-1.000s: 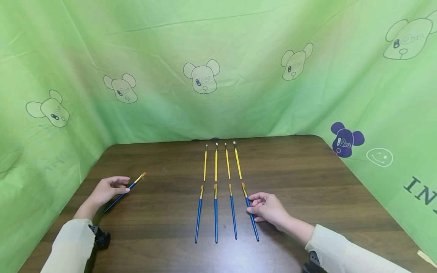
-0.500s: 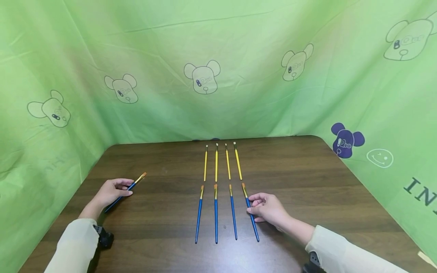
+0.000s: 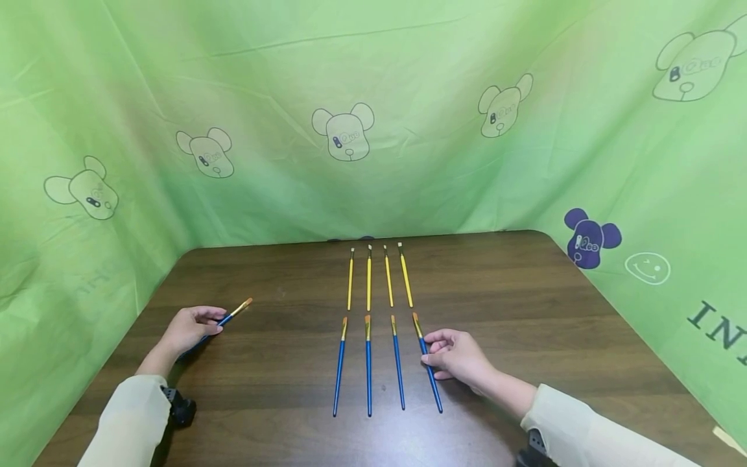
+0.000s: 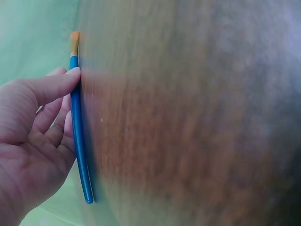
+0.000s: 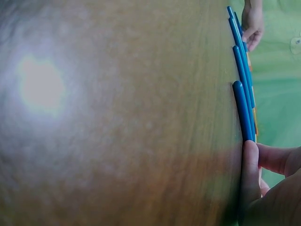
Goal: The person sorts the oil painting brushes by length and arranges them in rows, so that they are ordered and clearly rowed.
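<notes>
On the left side of the table, my left hand (image 3: 189, 327) pinches a blue-handled paintbrush (image 3: 240, 307) with a gold ferrule and orange bristles. In the left wrist view, the thumb lies across the handle of this paintbrush (image 4: 81, 141) just below the ferrule, fingers behind it. My right hand (image 3: 461, 357) holds another blue paintbrush (image 3: 434, 386) between thumb and fingers, its bristles pointing away. It is the rightmost of a row lying on the table. Left of it lie three more blue paintbrushes, the nearest being a thin paintbrush (image 3: 399, 370).
Behind the blue row lies a row of several yellow-handled paintbrushes (image 3: 369, 279) with white tips. The brown wooden table (image 3: 280, 383) reaches back to a green curtain (image 3: 262, 194) printed with cartoon heads, which also hangs along both sides.
My left hand has slid a little rightward along its paintbrush, which has since shifted slightly to the right. The right hand and the paintbrush rows have stayed in place.
</notes>
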Action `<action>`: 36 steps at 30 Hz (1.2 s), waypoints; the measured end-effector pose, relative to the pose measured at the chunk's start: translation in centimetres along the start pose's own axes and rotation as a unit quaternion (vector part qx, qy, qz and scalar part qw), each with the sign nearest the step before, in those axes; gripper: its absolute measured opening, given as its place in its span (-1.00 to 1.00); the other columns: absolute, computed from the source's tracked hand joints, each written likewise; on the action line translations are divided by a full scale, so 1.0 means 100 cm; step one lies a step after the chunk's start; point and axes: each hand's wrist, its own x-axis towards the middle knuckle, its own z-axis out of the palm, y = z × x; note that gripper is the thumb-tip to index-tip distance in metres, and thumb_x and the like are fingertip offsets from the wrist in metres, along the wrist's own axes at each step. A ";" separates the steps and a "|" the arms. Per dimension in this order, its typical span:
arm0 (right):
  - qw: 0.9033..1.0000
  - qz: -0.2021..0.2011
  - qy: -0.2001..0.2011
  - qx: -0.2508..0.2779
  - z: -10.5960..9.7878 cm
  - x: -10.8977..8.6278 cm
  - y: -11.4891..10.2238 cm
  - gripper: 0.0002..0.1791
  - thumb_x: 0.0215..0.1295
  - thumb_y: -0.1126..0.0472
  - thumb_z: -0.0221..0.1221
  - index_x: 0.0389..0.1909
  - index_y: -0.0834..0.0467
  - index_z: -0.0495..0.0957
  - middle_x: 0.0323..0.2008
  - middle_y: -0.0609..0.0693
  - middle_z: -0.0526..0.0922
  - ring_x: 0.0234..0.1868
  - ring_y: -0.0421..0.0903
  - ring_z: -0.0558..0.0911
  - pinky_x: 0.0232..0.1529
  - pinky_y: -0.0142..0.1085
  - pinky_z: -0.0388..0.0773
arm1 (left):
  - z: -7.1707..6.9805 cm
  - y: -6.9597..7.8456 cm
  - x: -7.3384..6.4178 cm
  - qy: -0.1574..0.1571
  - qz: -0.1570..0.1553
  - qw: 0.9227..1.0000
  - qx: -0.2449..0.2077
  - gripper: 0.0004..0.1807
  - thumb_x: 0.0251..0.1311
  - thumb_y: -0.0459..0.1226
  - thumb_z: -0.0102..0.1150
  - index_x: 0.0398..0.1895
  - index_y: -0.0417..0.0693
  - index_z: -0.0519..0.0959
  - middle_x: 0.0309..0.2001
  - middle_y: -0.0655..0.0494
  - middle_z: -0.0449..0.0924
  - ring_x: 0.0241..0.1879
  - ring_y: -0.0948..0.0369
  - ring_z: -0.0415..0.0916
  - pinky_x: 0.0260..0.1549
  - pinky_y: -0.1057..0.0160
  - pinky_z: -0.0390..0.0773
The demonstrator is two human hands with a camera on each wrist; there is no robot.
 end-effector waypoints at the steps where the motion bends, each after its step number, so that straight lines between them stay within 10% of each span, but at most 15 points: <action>1: 1.000 0.000 0.000 0.001 0.000 0.000 0.000 -0.59 0.00 0.51 0.35 -0.07 0.43 0.51 -0.36 0.10 0.50 -0.46 -0.09 0.58 -0.48 -0.17 0.67 | 0.000 0.001 0.000 0.002 -0.001 1.000 -0.001 -0.62 0.05 -0.50 0.33 -0.02 -0.50 0.55 -0.12 -0.28 0.64 -0.31 0.25 0.58 -0.38 0.39 0.55; 20: 1.000 0.003 -0.002 0.000 0.000 -0.001 -0.002 -0.59 0.01 0.52 0.33 -0.06 0.43 0.51 -0.36 0.10 0.49 -0.46 -0.10 0.59 -0.48 -0.18 0.67 | 0.014 0.033 -0.004 0.003 -0.011 1.000 0.000 -0.69 0.17 -0.48 0.24 -0.01 -0.43 0.58 -0.15 -0.19 0.67 -0.22 0.17 0.59 -0.35 0.39 0.55; 36: 1.000 0.006 -0.005 0.003 -0.001 -0.002 -0.004 -0.58 0.01 0.52 0.34 -0.05 0.43 0.50 -0.36 0.09 0.49 -0.45 -0.10 0.59 -0.47 -0.17 0.67 | 0.053 0.074 -0.012 -0.017 -0.041 0.995 -0.084 -0.69 0.12 -0.52 0.25 -0.03 -0.44 0.58 -0.23 -0.11 0.66 -0.39 0.23 0.51 -0.51 0.30 0.55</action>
